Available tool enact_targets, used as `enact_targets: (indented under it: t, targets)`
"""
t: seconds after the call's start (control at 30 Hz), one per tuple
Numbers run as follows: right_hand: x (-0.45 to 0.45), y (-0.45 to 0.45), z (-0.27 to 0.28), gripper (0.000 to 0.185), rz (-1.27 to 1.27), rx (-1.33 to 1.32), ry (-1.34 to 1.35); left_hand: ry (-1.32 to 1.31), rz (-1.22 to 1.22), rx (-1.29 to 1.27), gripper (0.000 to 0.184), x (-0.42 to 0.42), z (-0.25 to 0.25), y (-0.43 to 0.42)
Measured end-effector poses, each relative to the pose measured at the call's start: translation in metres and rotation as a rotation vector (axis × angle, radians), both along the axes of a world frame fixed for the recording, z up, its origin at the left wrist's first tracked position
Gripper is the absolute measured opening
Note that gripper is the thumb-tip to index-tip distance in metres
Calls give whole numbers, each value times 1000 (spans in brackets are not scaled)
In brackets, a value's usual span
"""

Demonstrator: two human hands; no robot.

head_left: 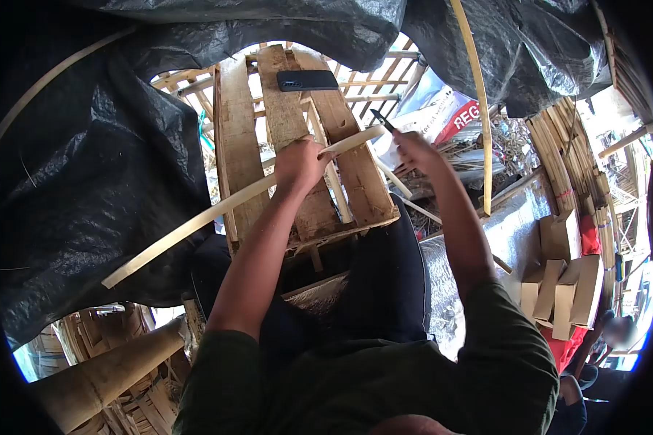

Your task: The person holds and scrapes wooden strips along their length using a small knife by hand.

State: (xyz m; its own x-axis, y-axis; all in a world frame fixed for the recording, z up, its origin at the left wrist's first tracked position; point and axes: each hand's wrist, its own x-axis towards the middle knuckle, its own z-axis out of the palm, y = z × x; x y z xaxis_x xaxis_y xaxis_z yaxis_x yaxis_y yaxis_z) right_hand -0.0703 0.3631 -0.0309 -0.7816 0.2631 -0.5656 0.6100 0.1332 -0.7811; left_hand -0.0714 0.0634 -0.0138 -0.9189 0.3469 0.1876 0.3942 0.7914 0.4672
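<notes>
My left hand point(300, 167) is closed around a long, pale bamboo strip point(189, 227). The strip slants across the wooden slat table point(243, 156), its lower end sticking out to the left and its upper end reaching right, past the table's edge. In my right hand point(415, 152) is a knife point(382, 119), its dark blade pointing up and left close to the strip's right end. Whether the blade touches the strip I cannot tell. A black phone point(307, 80) lies at the far end of the table.
Black plastic sheeting point(101, 181) hangs at the left and overhead. A curved bamboo strip point(481, 109) stands at the right. Cardboard boxes point(566, 290) are stacked at the right, near another person point(577, 388). A thick bamboo pole point(116, 373) lies at lower left.
</notes>
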Motion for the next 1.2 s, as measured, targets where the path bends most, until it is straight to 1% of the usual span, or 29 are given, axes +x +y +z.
enact_targets:
  t: [0.03,0.07,0.1,0.17,0.2,0.23,0.3,0.33,0.4,0.43,0.47,0.5,0.57,0.6,0.63,0.67,0.73,0.83,0.87,0.9,0.93,0.97,1.03,1.1,1.13,1.17,1.2]
  targets:
    - [-4,17,17,35,-74,-319,3,4,2,3,30,-2,0,0]
    - [-3,22,18,31,-354,-332,256,8,-3,5,30,0,-1,0]
    - [4,15,8,31,-355,-327,255,13,-6,6,30,1,-1,2]
    - [27,-35,6,26,-21,-159,16,8,5,23,30,1,0,1]
    - [27,-40,18,33,57,-202,-89,-3,16,36,30,2,0,0]
    - [25,-33,24,33,57,-204,-92,-6,16,34,30,3,0,0]
    - [12,-7,36,34,-88,-214,230,-45,30,-39,30,1,1,2]
    - [4,-1,23,34,-89,-213,228,-47,30,-39,30,0,-1,2]
    - [-12,17,-36,30,-33,136,109,14,10,-29,32,-2,-8,3]
    - [-16,21,-50,28,-6,307,52,18,5,-30,32,-4,-9,3]
    - [20,-44,21,32,241,-137,-85,35,2,-23,33,-5,-10,2]
    - [25,-57,38,21,235,-67,-63,48,1,-16,34,-5,-10,0]
    - [6,-29,45,24,168,-33,76,5,22,-15,34,2,0,1]
    - [-5,-11,31,21,-41,-227,234,-37,41,-17,35,4,5,1]
    - [-9,-6,28,20,-182,-121,302,-39,40,-14,35,5,7,1]
    - [-1,-19,26,20,-186,-118,299,-53,43,-21,34,5,8,1]
    - [11,-54,14,30,169,272,12,-57,44,-28,33,1,5,1]
    - [13,-43,20,34,187,197,-22,-4,10,-19,30,-2,-4,0]
    - [10,-30,27,34,127,-58,-20,-1,14,-22,29,0,-1,1]
    - [7,-24,27,30,-40,-73,54,-1,16,-25,28,2,1,1]
    - [-3,-3,5,23,-181,-62,136,-7,14,-27,28,3,-1,0]
    - [-11,16,-16,19,-323,-49,220,-30,15,-18,28,3,-2,1]
    - [-2,-10,-16,24,-220,113,18,-39,20,-5,28,-2,0,1]
    - [15,-48,-6,27,-2,117,29,-7,-14,32,28,-1,-4,-1]
    - [14,-33,8,30,176,362,105,-11,-10,32,28,0,-5,-1]
    - [13,-18,21,29,79,112,102,-6,-6,12,28,1,-4,0]
    - [5,-2,25,29,-77,79,149,5,-3,-9,28,0,-3,0]
